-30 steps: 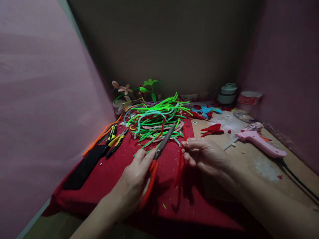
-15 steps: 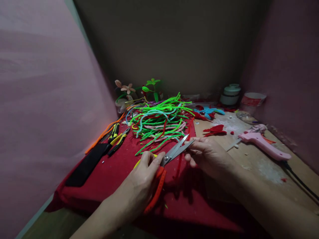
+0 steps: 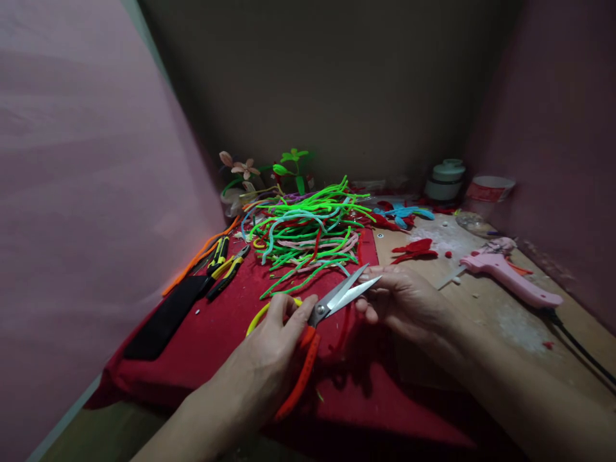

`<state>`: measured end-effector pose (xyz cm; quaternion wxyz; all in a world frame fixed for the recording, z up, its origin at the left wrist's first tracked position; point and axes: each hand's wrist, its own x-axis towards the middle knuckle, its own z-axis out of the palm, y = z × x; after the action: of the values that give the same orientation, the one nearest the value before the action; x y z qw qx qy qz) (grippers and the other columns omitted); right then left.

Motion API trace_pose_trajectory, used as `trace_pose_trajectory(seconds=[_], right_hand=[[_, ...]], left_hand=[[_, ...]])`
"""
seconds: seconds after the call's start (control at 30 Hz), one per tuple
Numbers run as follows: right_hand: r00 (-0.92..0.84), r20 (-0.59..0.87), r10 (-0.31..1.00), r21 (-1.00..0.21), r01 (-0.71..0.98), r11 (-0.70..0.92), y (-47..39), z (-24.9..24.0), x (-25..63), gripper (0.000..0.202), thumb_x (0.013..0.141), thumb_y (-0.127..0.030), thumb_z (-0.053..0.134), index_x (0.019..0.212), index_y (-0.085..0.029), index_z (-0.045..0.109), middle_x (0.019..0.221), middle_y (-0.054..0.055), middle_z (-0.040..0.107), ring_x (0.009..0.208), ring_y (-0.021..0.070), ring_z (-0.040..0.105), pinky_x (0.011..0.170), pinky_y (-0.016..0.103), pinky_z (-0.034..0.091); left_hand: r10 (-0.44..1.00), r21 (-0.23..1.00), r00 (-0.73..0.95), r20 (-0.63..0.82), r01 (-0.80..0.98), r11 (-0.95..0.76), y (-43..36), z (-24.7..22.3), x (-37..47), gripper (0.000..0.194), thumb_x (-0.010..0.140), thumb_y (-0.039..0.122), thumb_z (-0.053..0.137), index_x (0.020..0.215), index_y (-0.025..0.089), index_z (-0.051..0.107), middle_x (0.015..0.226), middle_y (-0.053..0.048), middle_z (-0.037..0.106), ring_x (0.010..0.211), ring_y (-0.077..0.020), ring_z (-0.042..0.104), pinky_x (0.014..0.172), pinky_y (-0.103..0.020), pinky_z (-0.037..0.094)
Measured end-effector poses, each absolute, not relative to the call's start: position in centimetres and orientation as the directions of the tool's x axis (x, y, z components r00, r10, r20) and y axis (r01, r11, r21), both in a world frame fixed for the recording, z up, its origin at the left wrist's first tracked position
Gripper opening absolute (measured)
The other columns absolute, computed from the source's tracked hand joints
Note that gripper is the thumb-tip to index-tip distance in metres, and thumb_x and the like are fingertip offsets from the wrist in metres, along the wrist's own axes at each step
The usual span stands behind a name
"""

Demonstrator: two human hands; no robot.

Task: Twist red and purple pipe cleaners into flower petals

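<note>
Scissors point(image 3: 339, 299) with a yellow and an orange-red handle are in my left hand point(image 3: 283, 327), blades parted and pointing up to the right. My right hand point(image 3: 397, 295) is closed beside the blade tips, its thumb and fingers pinched on a thin red pipe cleaner point(image 3: 360, 247) that stands up behind the blades. The lower part of that strand is hard to tell from the red cloth. Just beyond the hands lies a heap of green, blue, pink and red pipe cleaners point(image 3: 308, 224).
Pliers point(image 3: 231, 273) and a black case point(image 3: 166, 321) lie on the red cloth point(image 3: 226, 359) at left. A pink glue gun point(image 3: 510, 276) and red pieces point(image 3: 416, 249) rest on the board at right. Behind stand pipe-cleaner flowers point(image 3: 293, 167), a jar point(image 3: 445, 179) and a cup point(image 3: 488, 192).
The scissor blades have opened wider and tilted a little lower, and their handles have spread. My right hand has stayed nearly in place.
</note>
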<state>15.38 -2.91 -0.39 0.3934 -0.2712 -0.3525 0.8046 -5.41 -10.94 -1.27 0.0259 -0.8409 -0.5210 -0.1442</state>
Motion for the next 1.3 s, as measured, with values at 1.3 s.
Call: trace_pose_trajectory(seconds=[1.3], right_hand=[[-0.47, -0.331, 0.818, -0.614, -0.551, -0.565, -2.9, -0.4, 15.1, 0.025, 0.072, 0.0, 0.044, 0.056, -0.009, 0.062, 0.05, 0.005, 0.06, 0.043, 0.0111, 0.058, 0.038, 0.017, 0.046]], left_hand=[[0.894, -0.119, 0.385, 0.229, 0.923, -0.367, -11.5, -1.6, -4.8, 0.054, 0.082, 0.013, 0.034, 0.134, 0.017, 0.02, 0.094, -0.009, 0.045, 0.058, -0.011, 0.048, 0.046, -0.02, 0.041]])
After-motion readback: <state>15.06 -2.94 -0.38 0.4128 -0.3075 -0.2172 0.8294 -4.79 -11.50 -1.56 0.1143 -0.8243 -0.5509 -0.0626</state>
